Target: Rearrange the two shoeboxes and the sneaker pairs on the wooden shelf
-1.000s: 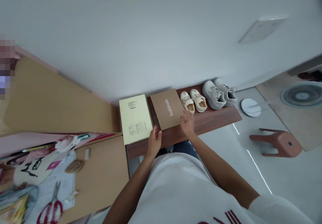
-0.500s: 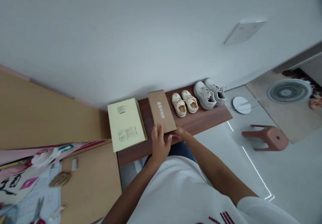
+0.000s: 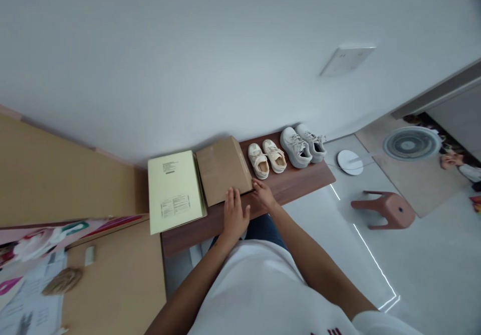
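Note:
A brown cardboard shoe box [image 3: 221, 169] lies flat on a dark wooden shelf [image 3: 300, 182], its plain face up. My left hand [image 3: 235, 214] rests at the box's near edge with fingers stretched out flat. My right hand [image 3: 263, 194] touches the box's near right corner, fingers extended. A pale yellow box [image 3: 173, 190] lies right beside the brown one on its left. To the right stand a small cream pair of shoes [image 3: 266, 158] and a larger grey pair of shoes [image 3: 302, 144].
A light wooden cabinet [image 3: 120, 275] with papers on it is at the lower left. On the white floor lie a reddish plastic stool [image 3: 387, 208] on its side, a white round disc [image 3: 349, 162] and a fan [image 3: 411, 143]. A white wall rises behind the shelf.
The brown box, earlier lying with its printed top up and then tipped onto its side, now lies flat with a plain face up. Both hands came to its near edge.

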`<state>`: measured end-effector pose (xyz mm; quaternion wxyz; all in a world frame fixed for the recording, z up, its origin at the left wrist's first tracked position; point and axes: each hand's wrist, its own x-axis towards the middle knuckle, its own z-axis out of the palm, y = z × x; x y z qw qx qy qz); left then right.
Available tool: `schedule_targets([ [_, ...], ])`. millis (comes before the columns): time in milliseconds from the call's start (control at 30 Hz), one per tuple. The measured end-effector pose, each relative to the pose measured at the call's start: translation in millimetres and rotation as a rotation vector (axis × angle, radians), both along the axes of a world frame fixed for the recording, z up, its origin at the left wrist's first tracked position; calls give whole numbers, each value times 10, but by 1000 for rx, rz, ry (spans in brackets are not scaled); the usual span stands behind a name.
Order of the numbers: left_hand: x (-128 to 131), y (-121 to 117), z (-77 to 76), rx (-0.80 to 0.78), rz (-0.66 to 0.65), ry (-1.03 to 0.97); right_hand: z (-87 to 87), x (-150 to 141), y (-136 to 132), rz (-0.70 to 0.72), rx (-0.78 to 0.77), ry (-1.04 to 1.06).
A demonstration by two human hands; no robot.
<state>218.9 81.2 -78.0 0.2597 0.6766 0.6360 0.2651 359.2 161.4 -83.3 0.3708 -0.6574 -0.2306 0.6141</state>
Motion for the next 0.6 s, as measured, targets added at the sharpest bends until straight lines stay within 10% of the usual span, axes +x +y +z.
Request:
schedule_targets([
  [167, 91, 80, -45, 10, 67, -46, 100, 593, 125, 37, 320, -524],
  [300, 820, 456, -77, -16, -46, -227, 128, 1124, 454, 147, 310, -826],
  [433, 1626, 1103, -264, -208, 276, -291, -16, 1410, 809, 395, 230, -776],
  [600, 1820, 1467, -513, -180, 598, -336, -218, 1774, 938, 381, 308, -567],
])
